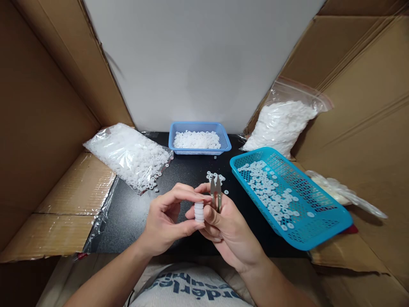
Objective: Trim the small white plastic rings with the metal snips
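Observation:
My left hand (pixel 168 219) pinches a short stack of white plastic rings (pixel 199 212) between thumb and fingers, just above the black table (pixel 134 213). My right hand (pixel 228 226) touches the same stack with its fingertips and holds small metal snips (pixel 216 192), blades pointing up and away from me. A few loose white rings (pixel 214 176) lie on the table just beyond the snips.
A teal basket (pixel 319 221) with scattered white rings sits at the right. A blue basket (pixel 200 127) full of rings stands at the back centre. Clear bags of white rings lie at back left (pixel 128 155) and back right (pixel 283 123). Cardboard walls (pixel 41 119) enclose the table.

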{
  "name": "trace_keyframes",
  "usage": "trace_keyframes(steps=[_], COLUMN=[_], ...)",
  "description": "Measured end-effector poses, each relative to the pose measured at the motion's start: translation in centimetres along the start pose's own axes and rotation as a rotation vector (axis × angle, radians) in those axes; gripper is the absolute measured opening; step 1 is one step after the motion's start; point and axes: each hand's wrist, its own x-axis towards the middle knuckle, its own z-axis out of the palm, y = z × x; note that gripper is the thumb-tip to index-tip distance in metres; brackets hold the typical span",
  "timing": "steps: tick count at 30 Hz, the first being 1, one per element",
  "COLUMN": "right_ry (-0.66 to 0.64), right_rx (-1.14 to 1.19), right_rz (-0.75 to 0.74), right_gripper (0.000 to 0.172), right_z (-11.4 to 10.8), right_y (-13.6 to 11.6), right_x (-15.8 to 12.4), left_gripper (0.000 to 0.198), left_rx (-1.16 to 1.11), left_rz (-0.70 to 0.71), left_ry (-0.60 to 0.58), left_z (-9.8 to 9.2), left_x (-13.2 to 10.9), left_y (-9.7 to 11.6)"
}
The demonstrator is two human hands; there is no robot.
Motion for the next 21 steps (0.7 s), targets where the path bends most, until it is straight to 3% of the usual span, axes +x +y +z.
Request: trace_keyframes(steps=[3,5,10,17,21], right_ry=[0.103,0.15,0.021,-0.083,-0.087], right_rx=[-0.146,-0.366,-1.082,-1.516,-1.658], right_rz=[-0.143,-0.302,-0.742,-1.025,-1.093], right_gripper=[0.048,0.045,0.044,0.049,0.035], right_z=[-0.5,-1.2,-3.1,-3.4,-2.9], right_y=[0.2,-0.1,-1.9,-4.0,-4.4], right_x=[-0.2,-0.5,-1.8,-2.6,-3.0], left_gripper=[0.032,0.032,0.027,0.027,0.028], left_rx=[-0.024,-0.039,-0.072,-0.172,-0.215], left_rz=[-0.037,-0.126,-0.408,-0.554,-0.606], left_ry=[0.034,0.063,0.081,0.059,0.036], left_z=[0.0,0.0,-0.2,0.0,0.1], left_x=[0.0,-0.2,-0.2,0.3,0.2], left_y=[0.5,1.1,2.8,4.0,4.1])
